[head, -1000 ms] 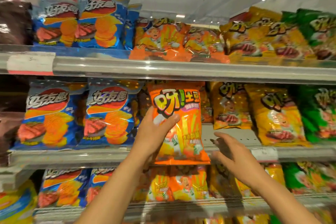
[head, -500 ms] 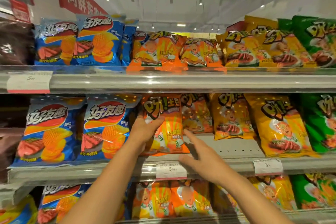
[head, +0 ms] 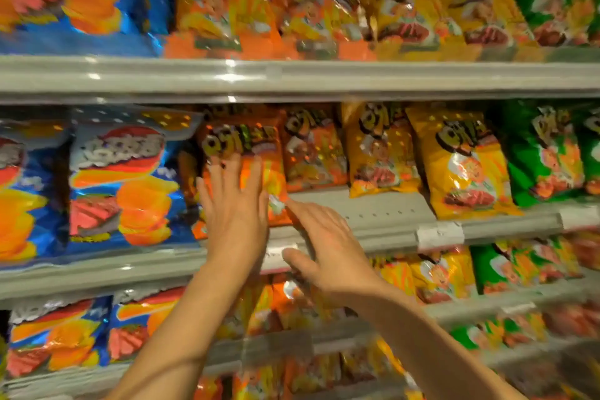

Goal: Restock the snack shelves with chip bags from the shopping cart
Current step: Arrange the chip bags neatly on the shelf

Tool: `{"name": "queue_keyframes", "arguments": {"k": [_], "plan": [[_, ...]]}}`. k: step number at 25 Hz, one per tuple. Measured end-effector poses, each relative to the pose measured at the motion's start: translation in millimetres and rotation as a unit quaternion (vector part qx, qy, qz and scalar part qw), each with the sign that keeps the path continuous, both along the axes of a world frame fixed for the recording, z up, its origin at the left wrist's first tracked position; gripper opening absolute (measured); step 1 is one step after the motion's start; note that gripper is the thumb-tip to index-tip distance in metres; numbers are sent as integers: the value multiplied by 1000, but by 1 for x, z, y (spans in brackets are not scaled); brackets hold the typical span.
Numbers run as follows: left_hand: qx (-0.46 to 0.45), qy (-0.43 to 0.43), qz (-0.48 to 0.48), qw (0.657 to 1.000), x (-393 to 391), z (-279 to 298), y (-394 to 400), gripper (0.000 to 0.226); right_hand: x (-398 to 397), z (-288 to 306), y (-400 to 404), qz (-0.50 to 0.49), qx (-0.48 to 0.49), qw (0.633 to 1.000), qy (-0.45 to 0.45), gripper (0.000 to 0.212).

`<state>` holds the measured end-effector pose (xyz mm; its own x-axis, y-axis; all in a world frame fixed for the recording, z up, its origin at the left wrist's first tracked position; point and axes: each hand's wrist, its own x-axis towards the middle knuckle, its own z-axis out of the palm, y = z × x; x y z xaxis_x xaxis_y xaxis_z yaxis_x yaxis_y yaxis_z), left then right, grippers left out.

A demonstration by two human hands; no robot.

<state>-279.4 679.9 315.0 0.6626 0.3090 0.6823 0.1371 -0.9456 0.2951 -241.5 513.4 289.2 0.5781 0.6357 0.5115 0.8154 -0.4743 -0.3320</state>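
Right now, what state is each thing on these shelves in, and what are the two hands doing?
Orange chip bag: upright on the middle shelf, pressed by both hands.
Left hand: flat on the bag, fingers straight.
Right hand: fingers straight, fingertips at the bag's lower corner.
Middle shelf: bare patch right of the bag.
Blue bags: upright, left.
Yellow bag: leaning forward.
Green bags: upright, right.
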Motion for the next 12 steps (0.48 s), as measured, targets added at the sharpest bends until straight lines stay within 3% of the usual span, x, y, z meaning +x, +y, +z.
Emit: {"name": "queue_keyframes", "arguments": {"k": [3,6,9,12], "plan": [[47,-55,-95,993,-3,-8,-34,57,-13,-21,-39,-32,97,995,-16,62],[50,-46,-250,966,-5,-48,-111,56,-20,-60,-120,-119,149,982,-5,56],[49,-13,-391,919,-5,-111,-204,53,-31,-119,-227,-181,195,958,104,50],[21,69,-483,872,10,-165,-304,56,-43,-183,-333,-270,210,904,257,53]]}}
